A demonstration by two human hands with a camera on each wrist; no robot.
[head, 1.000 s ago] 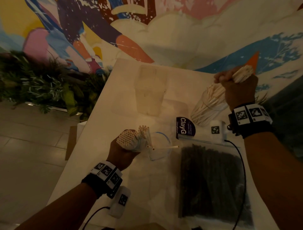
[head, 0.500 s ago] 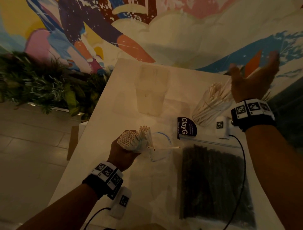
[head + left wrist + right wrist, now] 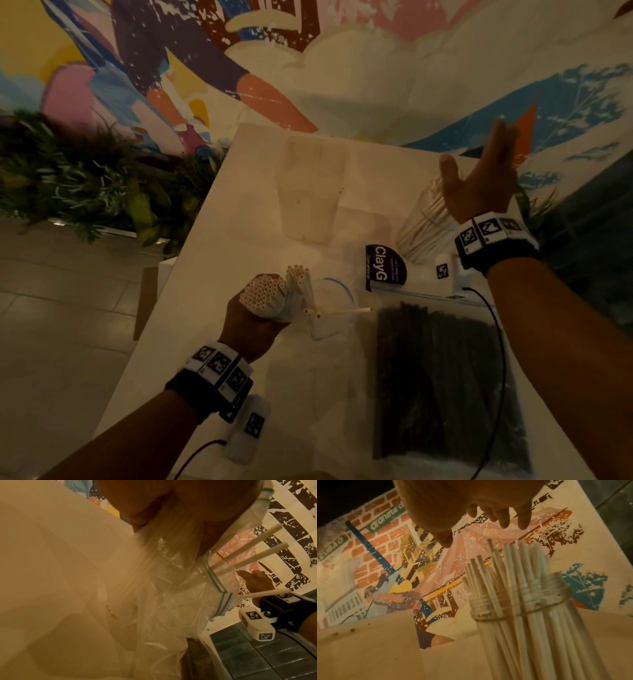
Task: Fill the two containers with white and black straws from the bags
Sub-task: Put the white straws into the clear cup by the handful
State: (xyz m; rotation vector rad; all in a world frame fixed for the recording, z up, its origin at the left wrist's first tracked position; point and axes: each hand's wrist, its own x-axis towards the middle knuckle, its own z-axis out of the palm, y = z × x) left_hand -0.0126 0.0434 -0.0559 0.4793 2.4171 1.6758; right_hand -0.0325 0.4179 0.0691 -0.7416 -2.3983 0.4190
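My left hand [image 3: 255, 323] grips a clear zip bag [image 3: 163, 588] upright, with a bundle of white straws [image 3: 265, 291] sticking out of its mouth. A few loose white straws [image 3: 243, 550] poke out sideways. My right hand [image 3: 479, 185] hovers open, fingers straight, above a clear jar [image 3: 424, 226] at the table's right that holds many white straws [image 3: 518, 588]. A second clear container [image 3: 313, 192] stands further back and looks hollow. A zip bag of black straws [image 3: 442, 383] lies flat near the front right.
The white table [image 3: 212, 260] ends at a left edge with a drop to a tiled floor [image 3: 61, 308]. Green plants [image 3: 78, 181] and a painted mural wall [image 3: 342, 61] lie beyond. A purple label [image 3: 385, 265] tops the black straw bag.
My right hand held a bundle of white straws at the jar one second ago; it has let them go into the jar and now hovers open above it. The left hand has stayed put.
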